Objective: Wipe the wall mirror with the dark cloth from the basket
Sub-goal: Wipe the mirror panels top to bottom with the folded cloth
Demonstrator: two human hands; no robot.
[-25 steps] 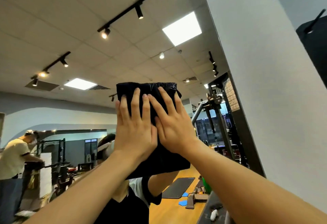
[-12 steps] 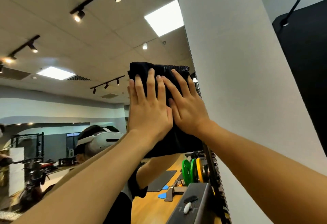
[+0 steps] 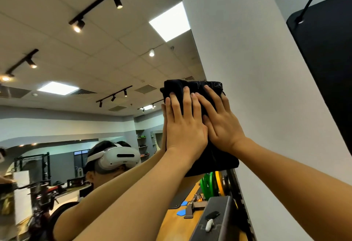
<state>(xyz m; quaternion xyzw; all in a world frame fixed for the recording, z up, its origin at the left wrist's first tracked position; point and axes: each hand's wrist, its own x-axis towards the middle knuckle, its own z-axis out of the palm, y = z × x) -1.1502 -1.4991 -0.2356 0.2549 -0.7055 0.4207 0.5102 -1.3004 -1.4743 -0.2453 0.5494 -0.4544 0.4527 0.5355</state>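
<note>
Fingers straight, both hands pressing dark cloth on mirror

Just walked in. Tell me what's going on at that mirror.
A person is wiping the large wall mirror with a folded dark cloth. Both the left hand and the right hand lie flat on the cloth, side by side, fingers straight, pressing it against the glass right at the mirror's right edge, next to the plain white wall. The reflection shows the person in a white headset, arms raised overhead.
</note>
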